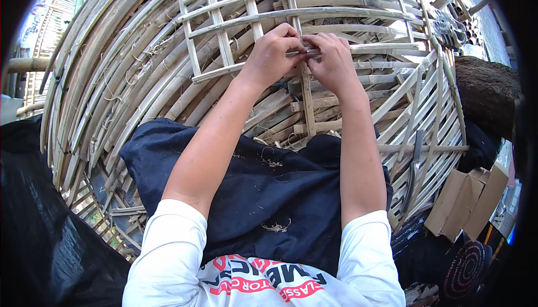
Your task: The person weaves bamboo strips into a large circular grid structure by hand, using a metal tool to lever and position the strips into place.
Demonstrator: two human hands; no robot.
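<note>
A lattice of pale split bamboo strips lies ahead of me, its slats crossing at open squares. Both hands meet at one crossing on its near side. My left hand is closed in a pinch there, the fingertips pressed together. From the other side my right hand pinches at the same spot, its fingertips touching or almost touching the left ones. Something tiny and pale shows between them, too small to name. An upright bamboo slat runs down from the crossing toward my lap.
Curved bamboo strips are stacked under and left of the lattice. Dark cloth with fibre scraps covers my lap. At right are a long-bladed tool, an opened cardboard box and a thick log.
</note>
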